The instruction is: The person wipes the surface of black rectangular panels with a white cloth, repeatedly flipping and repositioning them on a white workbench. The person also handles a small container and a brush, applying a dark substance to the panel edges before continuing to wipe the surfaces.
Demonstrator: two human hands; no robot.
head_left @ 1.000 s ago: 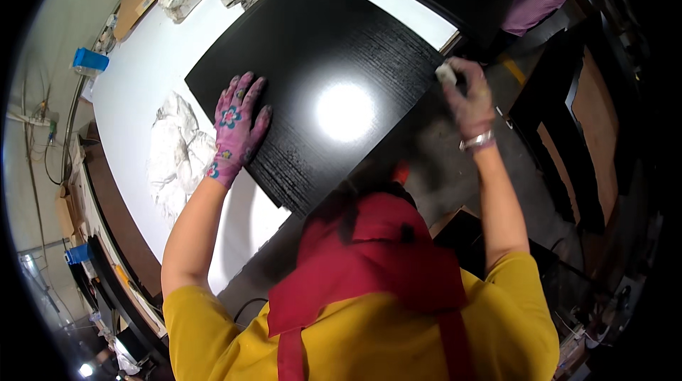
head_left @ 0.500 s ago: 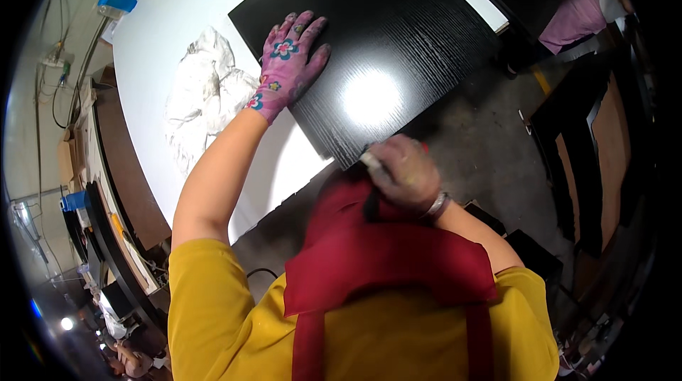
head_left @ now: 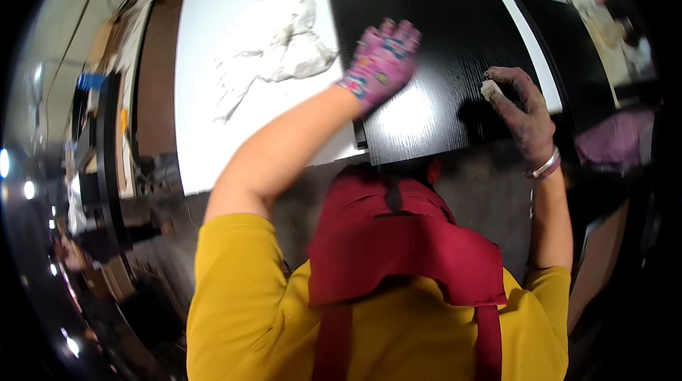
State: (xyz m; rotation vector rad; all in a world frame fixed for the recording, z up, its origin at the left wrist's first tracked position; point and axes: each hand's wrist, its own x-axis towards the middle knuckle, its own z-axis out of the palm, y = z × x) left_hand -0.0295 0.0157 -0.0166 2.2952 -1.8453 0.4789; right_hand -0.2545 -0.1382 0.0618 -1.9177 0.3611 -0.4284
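A black wood-grained panel [head_left: 433, 15] lies on the white tabletop [head_left: 202, 75], with a bright glare near its front edge. My left hand [head_left: 383, 65], in a pink flowered glove, is over the panel's left part, smeared by motion, with its fingers stretched forward and nothing visible in them. Whether it touches the surface is hard to tell. Above the panel's right side, my right hand [head_left: 529, 118] pinches a small off-white block [head_left: 490, 90] between thumb and fingers. That hand looks dusty and stained, with a bracelet at the wrist, and a dark shadow falls on the panel beside it.
Left of the panel lies a crumpled white cloth [head_left: 277, 44]. Another black panel [head_left: 565, 58] is at the right. Near it, a person's pink sleeve [head_left: 618, 139] shows. Brown boards [head_left: 158, 75] stand left of the table. Small items crowd the far right corner.
The view has turned, so the panel appears straighter and the cloth farther right. My right hand has gone from the panel's near corner to above its right side, still holding the block.
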